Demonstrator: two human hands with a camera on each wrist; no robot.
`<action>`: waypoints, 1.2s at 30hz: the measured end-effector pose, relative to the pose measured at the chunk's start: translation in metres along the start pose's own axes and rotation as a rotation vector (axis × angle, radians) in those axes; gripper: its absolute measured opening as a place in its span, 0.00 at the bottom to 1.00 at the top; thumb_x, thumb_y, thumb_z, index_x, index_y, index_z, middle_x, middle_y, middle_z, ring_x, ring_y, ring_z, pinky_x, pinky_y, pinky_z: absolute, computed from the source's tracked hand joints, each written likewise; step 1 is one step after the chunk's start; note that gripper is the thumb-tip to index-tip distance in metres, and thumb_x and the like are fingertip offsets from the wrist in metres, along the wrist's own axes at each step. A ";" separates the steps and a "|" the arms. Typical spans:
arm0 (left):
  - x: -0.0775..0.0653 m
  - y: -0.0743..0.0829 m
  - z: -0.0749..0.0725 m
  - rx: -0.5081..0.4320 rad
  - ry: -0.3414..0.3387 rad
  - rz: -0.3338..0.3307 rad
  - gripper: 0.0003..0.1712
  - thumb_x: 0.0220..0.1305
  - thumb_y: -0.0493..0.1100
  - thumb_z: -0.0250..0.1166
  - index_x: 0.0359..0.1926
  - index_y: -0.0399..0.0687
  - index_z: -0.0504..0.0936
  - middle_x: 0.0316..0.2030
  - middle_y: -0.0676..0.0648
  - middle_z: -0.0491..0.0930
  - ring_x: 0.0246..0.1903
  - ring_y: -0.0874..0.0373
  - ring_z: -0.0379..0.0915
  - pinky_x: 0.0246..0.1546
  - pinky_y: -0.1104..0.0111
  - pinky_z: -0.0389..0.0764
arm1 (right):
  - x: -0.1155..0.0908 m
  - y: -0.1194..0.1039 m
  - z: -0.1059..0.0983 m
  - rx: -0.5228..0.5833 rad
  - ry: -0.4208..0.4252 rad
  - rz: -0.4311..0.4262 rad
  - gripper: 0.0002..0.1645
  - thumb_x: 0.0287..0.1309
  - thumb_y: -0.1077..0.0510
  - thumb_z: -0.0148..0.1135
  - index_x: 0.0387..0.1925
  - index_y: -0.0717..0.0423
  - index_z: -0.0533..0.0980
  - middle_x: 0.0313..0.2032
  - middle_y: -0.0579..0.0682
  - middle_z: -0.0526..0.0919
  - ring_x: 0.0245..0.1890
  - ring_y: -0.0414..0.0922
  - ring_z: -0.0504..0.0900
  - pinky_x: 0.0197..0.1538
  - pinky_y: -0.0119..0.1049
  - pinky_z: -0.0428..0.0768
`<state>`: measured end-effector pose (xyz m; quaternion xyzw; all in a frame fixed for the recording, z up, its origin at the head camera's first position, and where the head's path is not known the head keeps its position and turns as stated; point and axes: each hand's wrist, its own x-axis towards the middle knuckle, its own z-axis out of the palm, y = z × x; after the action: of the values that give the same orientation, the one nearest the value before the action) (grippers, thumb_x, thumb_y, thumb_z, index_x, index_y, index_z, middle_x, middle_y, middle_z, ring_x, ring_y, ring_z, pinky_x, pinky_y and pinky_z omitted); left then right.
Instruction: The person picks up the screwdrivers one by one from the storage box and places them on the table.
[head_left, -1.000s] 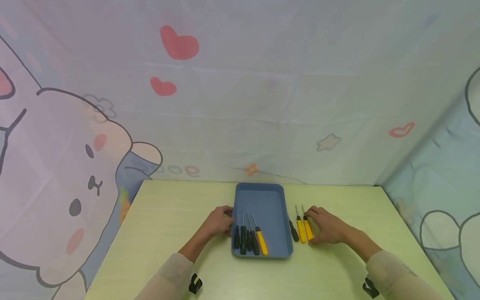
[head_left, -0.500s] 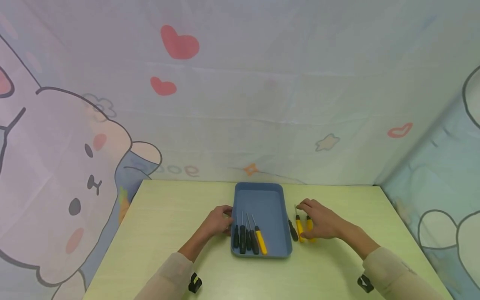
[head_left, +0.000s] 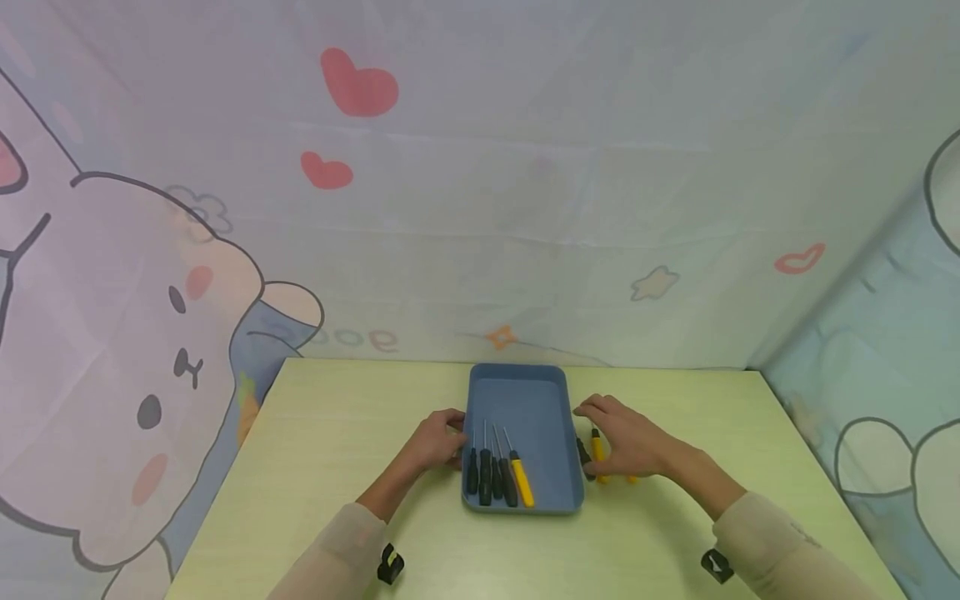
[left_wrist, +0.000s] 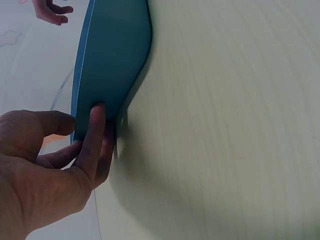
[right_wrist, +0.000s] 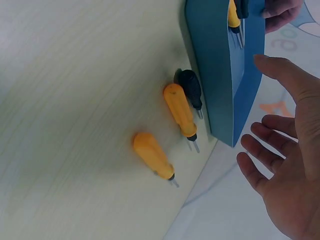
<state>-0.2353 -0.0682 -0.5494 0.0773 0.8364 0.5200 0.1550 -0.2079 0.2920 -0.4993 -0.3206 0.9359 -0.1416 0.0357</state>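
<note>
The left hand pinches the left wall of the blue tray. The tray sits on the table. In its near part lie four black screwdrivers and, to their right, one yellow screwdriver, with the tips pointing to the far side.

The right hand hovers just right of the tray. Its fingers are apart and it holds nothing. Near it on the table are the loose black screwdriver, just beside the tray, then the middle yellow screwdriver, then the outer yellow screwdriver, farthest right.

The step in hand seems to be reaching for the loose black screwdriver. I think it is best to come down from above and pinch its fat handle, not the thin metal. The tray's wall is very close, so the fingers must slip in gently. A bump could roll the middle yellow screwdriver away. The left hand should press lightly, so the tray does not tip.
</note>
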 end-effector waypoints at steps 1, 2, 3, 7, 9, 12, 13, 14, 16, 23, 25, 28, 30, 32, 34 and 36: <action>0.000 0.000 0.000 0.001 0.002 0.002 0.28 0.67 0.31 0.60 0.67 0.27 0.75 0.54 0.35 0.81 0.31 0.53 0.85 0.32 0.62 0.89 | 0.001 -0.002 0.001 0.002 0.004 -0.011 0.50 0.53 0.45 0.82 0.70 0.64 0.72 0.65 0.56 0.74 0.65 0.55 0.74 0.63 0.54 0.79; 0.000 0.000 0.000 0.004 0.004 0.004 0.28 0.67 0.31 0.60 0.67 0.27 0.75 0.54 0.35 0.81 0.30 0.53 0.85 0.32 0.62 0.89 | 0.001 -0.004 0.002 0.005 0.009 -0.020 0.50 0.53 0.45 0.82 0.70 0.64 0.72 0.65 0.56 0.74 0.64 0.55 0.74 0.63 0.54 0.79; 0.000 0.000 0.000 0.008 0.006 0.005 0.28 0.67 0.31 0.60 0.67 0.27 0.75 0.54 0.35 0.81 0.30 0.53 0.85 0.32 0.62 0.89 | 0.002 -0.005 0.002 0.006 0.013 -0.031 0.49 0.53 0.46 0.82 0.70 0.64 0.72 0.64 0.56 0.75 0.64 0.55 0.74 0.62 0.54 0.79; -0.001 0.001 0.000 0.002 0.005 0.008 0.28 0.66 0.30 0.61 0.67 0.26 0.75 0.53 0.35 0.81 0.30 0.52 0.86 0.32 0.61 0.89 | 0.003 -0.010 0.005 0.016 0.027 -0.048 0.50 0.51 0.46 0.82 0.70 0.64 0.72 0.65 0.57 0.75 0.64 0.56 0.74 0.63 0.55 0.79; -0.001 0.002 0.000 -0.002 0.002 0.009 0.29 0.66 0.30 0.61 0.68 0.26 0.74 0.53 0.35 0.81 0.31 0.52 0.85 0.32 0.60 0.89 | 0.004 -0.012 0.005 0.019 0.029 -0.050 0.51 0.51 0.46 0.83 0.70 0.64 0.71 0.65 0.58 0.74 0.65 0.57 0.75 0.64 0.56 0.79; -0.001 0.002 0.000 -0.006 0.000 0.010 0.29 0.66 0.30 0.60 0.68 0.26 0.74 0.53 0.35 0.81 0.33 0.52 0.85 0.32 0.60 0.89 | 0.005 -0.015 0.006 0.029 0.024 -0.043 0.53 0.51 0.45 0.83 0.71 0.65 0.71 0.67 0.60 0.73 0.67 0.59 0.74 0.65 0.57 0.77; -0.001 0.002 0.000 -0.008 -0.001 0.008 0.29 0.66 0.30 0.60 0.68 0.26 0.74 0.53 0.35 0.81 0.33 0.52 0.85 0.32 0.60 0.89 | 0.005 -0.017 0.007 0.029 0.020 -0.042 0.53 0.51 0.45 0.83 0.71 0.65 0.70 0.67 0.61 0.73 0.67 0.59 0.74 0.66 0.57 0.77; -0.001 0.002 0.000 -0.009 -0.001 0.007 0.29 0.66 0.30 0.60 0.68 0.26 0.74 0.53 0.35 0.81 0.33 0.52 0.85 0.32 0.60 0.89 | 0.006 -0.018 0.007 0.030 0.021 -0.045 0.53 0.51 0.45 0.83 0.72 0.66 0.70 0.68 0.62 0.73 0.67 0.60 0.74 0.66 0.57 0.77; -0.001 0.001 0.000 -0.008 0.000 0.003 0.29 0.66 0.30 0.60 0.68 0.26 0.74 0.53 0.35 0.81 0.33 0.52 0.85 0.32 0.60 0.89 | 0.007 -0.021 0.008 0.034 0.017 -0.049 0.54 0.51 0.45 0.83 0.72 0.66 0.70 0.68 0.63 0.73 0.67 0.60 0.73 0.66 0.58 0.76; -0.002 0.002 0.000 -0.022 -0.003 0.002 0.29 0.66 0.30 0.60 0.68 0.26 0.74 0.54 0.34 0.81 0.32 0.51 0.85 0.32 0.60 0.89 | 0.016 -0.028 0.016 0.002 0.012 -0.076 0.55 0.51 0.42 0.82 0.73 0.66 0.69 0.68 0.62 0.73 0.68 0.59 0.73 0.66 0.56 0.77; -0.002 0.002 0.000 -0.028 -0.005 -0.001 0.29 0.66 0.30 0.60 0.68 0.26 0.73 0.54 0.34 0.80 0.32 0.50 0.86 0.32 0.60 0.89 | 0.019 -0.029 0.018 -0.004 0.008 -0.081 0.56 0.51 0.42 0.82 0.73 0.65 0.69 0.69 0.62 0.73 0.68 0.59 0.73 0.67 0.56 0.77; -0.001 0.002 0.000 -0.035 -0.008 -0.004 0.29 0.66 0.30 0.59 0.68 0.26 0.74 0.54 0.34 0.80 0.32 0.49 0.86 0.32 0.60 0.90 | 0.022 -0.030 0.021 -0.011 0.003 -0.089 0.57 0.51 0.41 0.82 0.74 0.65 0.68 0.69 0.62 0.72 0.69 0.59 0.73 0.67 0.56 0.76; 0.000 0.002 0.000 -0.029 -0.009 -0.003 0.29 0.66 0.30 0.59 0.68 0.26 0.74 0.54 0.34 0.80 0.32 0.50 0.86 0.32 0.60 0.89 | 0.024 -0.031 0.022 -0.012 0.002 -0.097 0.57 0.51 0.40 0.82 0.74 0.64 0.68 0.70 0.62 0.72 0.69 0.59 0.72 0.68 0.56 0.76; 0.000 0.002 0.000 -0.025 -0.008 -0.005 0.29 0.66 0.30 0.59 0.68 0.26 0.74 0.53 0.34 0.80 0.32 0.51 0.86 0.31 0.61 0.89 | 0.025 -0.033 0.024 -0.006 0.000 -0.102 0.58 0.50 0.40 0.82 0.74 0.64 0.68 0.70 0.61 0.72 0.69 0.58 0.72 0.68 0.56 0.76; 0.000 0.001 0.000 -0.025 -0.010 -0.009 0.29 0.67 0.30 0.59 0.68 0.26 0.74 0.53 0.34 0.80 0.31 0.52 0.85 0.31 0.61 0.89 | 0.027 -0.035 0.025 -0.005 0.000 -0.104 0.58 0.50 0.40 0.82 0.74 0.64 0.68 0.70 0.60 0.72 0.69 0.58 0.72 0.67 0.56 0.76; 0.000 0.001 0.000 -0.024 -0.010 -0.013 0.29 0.67 0.31 0.59 0.68 0.26 0.74 0.54 0.34 0.80 0.31 0.52 0.85 0.31 0.61 0.89 | 0.028 -0.037 0.025 0.004 -0.006 -0.100 0.58 0.50 0.40 0.82 0.75 0.63 0.68 0.70 0.59 0.71 0.69 0.57 0.72 0.68 0.55 0.76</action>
<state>-0.2352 -0.0681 -0.5483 0.0727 0.8298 0.5286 0.1635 -0.2044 0.2403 -0.5122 -0.3675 0.9182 -0.1441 0.0322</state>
